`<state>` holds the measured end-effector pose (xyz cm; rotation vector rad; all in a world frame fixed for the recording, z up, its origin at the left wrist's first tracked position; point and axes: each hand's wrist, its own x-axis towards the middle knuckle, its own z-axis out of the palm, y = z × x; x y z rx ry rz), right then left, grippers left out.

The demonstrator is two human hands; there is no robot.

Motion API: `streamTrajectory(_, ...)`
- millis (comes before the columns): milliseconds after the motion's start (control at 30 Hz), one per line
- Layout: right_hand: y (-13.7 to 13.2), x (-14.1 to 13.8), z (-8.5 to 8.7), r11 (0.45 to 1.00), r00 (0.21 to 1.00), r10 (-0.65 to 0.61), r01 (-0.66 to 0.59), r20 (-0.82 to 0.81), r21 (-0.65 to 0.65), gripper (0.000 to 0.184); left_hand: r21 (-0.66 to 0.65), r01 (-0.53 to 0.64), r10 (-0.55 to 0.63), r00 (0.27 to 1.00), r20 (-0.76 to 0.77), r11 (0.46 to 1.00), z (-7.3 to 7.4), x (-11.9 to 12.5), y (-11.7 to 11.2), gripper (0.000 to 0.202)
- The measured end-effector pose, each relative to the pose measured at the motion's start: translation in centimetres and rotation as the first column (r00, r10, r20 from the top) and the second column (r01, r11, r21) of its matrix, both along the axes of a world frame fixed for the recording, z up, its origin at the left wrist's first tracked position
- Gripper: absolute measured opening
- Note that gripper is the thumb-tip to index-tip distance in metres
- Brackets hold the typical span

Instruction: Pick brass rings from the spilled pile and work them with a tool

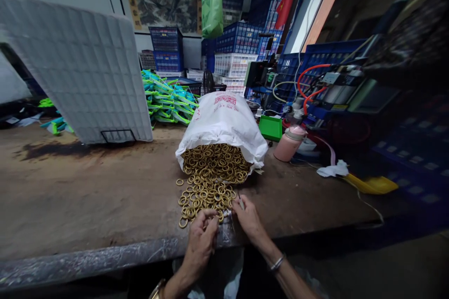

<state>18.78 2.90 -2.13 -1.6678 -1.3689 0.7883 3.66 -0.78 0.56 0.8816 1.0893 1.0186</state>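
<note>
A white sack (224, 119) lies on its side on the brown table (87, 196), its mouth toward me. Brass rings (210, 173) fill the mouth and spill out in a heap toward the table's front edge. My left hand (200, 238) rests at the near side of the heap with its fingers curled over a few rings. My right hand (249, 217) sits just right of the heap and pinches a small thin silvery piece (241, 202) between thumb and fingers.
A grey grid panel (80, 70) leans at the back left. Green and blue bundles (168, 98) lie behind the sack. A pink flask (289, 142), a green box (271, 127), a yellow scoop (372, 184) and a machine with hoses (336, 84) stand on the right. Blue crates (238, 37) are stacked behind.
</note>
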Motion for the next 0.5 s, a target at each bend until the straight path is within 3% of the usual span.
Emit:
streamTrajectory(100, -0.9, -1.4, 0.0, 0.998, 0.960, 0.041, -0.051, -0.275, -0.028, 0.022, 0.011, -0.060, 0.060, 0.998, -0.009, 0.998, 0.1, 0.6, 0.4, 0.038)
streamTrajectory(267, -2.5, -3.7, -0.3, 0.992, 0.880, 0.028, -0.084, -0.475, -0.098, 0.033, 0.176, -0.066, 0.072, 0.997, -0.027, 0.982, -0.3, 0.4, 0.6, 0.022)
streamTrajectory(500, -2.2, -3.9, 0.6, 0.978, 0.879, 0.160, -0.202, -0.449, -0.048, 0.036, 0.423, 0.021, 0.131, 0.936, -0.326, 0.906, -1.3, -1.4, 0.4, 0.020)
